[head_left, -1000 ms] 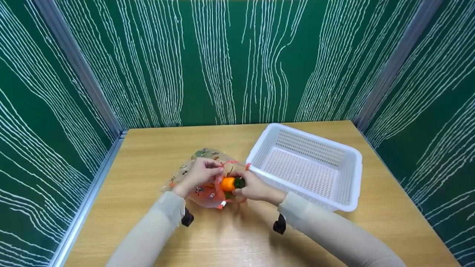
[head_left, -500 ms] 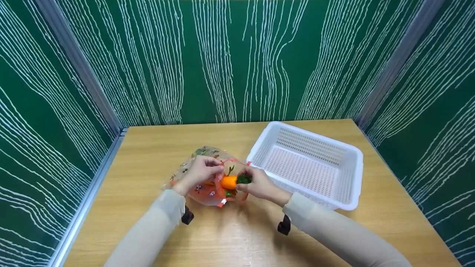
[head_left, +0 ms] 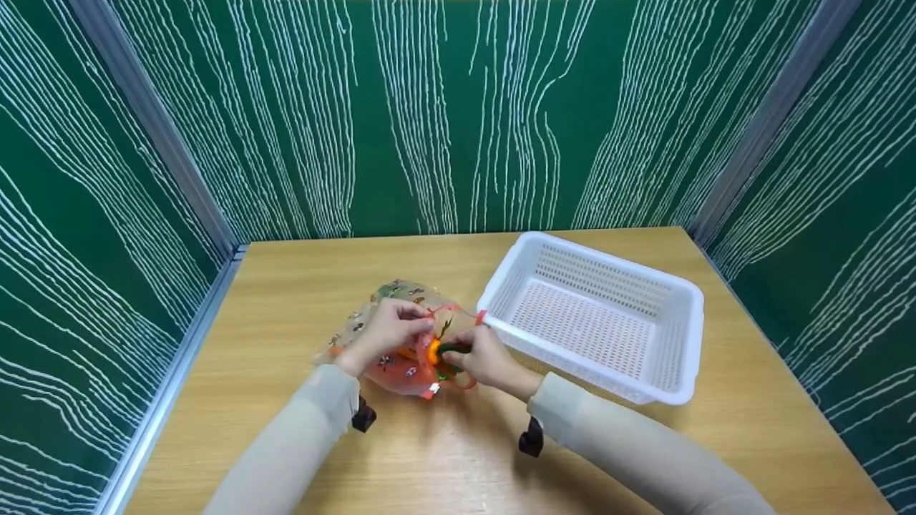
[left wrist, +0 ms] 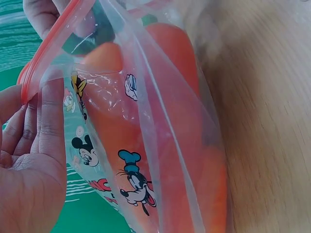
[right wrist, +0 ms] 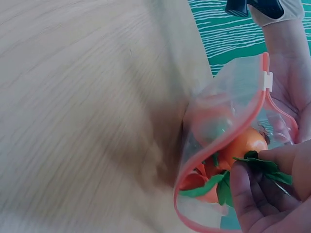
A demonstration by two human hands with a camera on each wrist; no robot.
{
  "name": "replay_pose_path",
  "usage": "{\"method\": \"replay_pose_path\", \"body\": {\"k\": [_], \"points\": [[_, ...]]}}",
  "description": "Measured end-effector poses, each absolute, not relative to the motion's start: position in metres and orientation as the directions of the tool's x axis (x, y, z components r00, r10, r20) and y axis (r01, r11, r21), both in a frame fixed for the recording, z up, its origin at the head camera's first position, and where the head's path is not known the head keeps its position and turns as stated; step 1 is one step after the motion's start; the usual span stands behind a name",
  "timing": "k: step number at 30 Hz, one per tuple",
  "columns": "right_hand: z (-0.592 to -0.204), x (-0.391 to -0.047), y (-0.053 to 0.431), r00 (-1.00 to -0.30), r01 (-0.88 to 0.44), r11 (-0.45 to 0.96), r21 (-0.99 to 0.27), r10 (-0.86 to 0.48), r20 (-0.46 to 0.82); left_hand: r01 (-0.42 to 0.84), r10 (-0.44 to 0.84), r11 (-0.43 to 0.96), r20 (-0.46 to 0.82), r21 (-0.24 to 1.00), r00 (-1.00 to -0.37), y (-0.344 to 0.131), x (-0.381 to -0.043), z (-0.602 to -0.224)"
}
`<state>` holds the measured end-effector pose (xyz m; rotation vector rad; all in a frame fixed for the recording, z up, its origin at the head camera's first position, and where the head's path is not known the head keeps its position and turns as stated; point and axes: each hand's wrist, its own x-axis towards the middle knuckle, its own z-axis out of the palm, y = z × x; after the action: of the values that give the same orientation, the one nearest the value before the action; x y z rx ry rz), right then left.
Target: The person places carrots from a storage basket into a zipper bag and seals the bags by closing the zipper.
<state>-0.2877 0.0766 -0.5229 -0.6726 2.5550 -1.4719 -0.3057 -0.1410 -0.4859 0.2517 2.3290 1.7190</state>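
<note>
A clear zip bag (left wrist: 141,102) with cartoon prints and a red-orange zip edge lies on the table, its mouth facing right. Inside are several orange carrots (left wrist: 177,58) with green tops. My left hand (head_left: 390,330) pinches the upper edge of the mouth between thumb and fingers. At the opening, my right hand (head_left: 490,355) pinches the green leaves (right wrist: 266,169) of one carrot (right wrist: 244,145). That carrot's orange end sits within the bag's mouth, its lower part hidden in the bag. More green leaves poke out beside it.
A white perforated plastic basket (head_left: 594,375) stands right of the bag, close to my right hand. The wooden table (head_left: 286,286) is bordered by green walls (head_left: 458,143) with white lines. A white slider (right wrist: 267,80) sits on the bag's zip.
The right hand first shifted slightly right with the carrot's leaves, then back left towards the bag. Less of the carrot's orange part shows at the mouth now. The left hand barely moved.
</note>
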Motion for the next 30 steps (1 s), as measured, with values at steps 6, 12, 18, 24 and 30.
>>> {"method": "replay_pose_path", "body": {"k": [6,12,18,24,30], "points": [[-0.529,-0.290,0.067,-0.904,-0.314,0.443,-0.840,-0.409,0.122,-0.020,0.268,0.282,-0.099,0.959,-0.958,-0.141,-0.307,-0.485],[-0.527,-0.289,0.064,-0.896,-0.344,0.452,-0.823,-0.420,0.144,-0.023,0.260,0.279,-0.098,0.960,-0.961,-0.142,-0.307,-0.486],[-0.517,-0.286,0.073,-0.890,-0.354,0.444,-0.823,-0.430,0.150,0.010,0.254,0.292,-0.067,0.956,-0.965,-0.144,-0.306,-0.488],[-0.502,-0.282,0.086,-0.882,-0.399,0.458,-0.794,-0.428,0.196,0.003,0.235,0.297,-0.070,0.955,-0.969,-0.144,-0.304,-0.485],[-0.490,-0.283,0.101,-0.860,-0.477,0.497,-0.724,-0.434,0.268,-0.009,0.241,0.293,-0.083,0.956,-0.967,-0.145,-0.303,-0.483]]}}
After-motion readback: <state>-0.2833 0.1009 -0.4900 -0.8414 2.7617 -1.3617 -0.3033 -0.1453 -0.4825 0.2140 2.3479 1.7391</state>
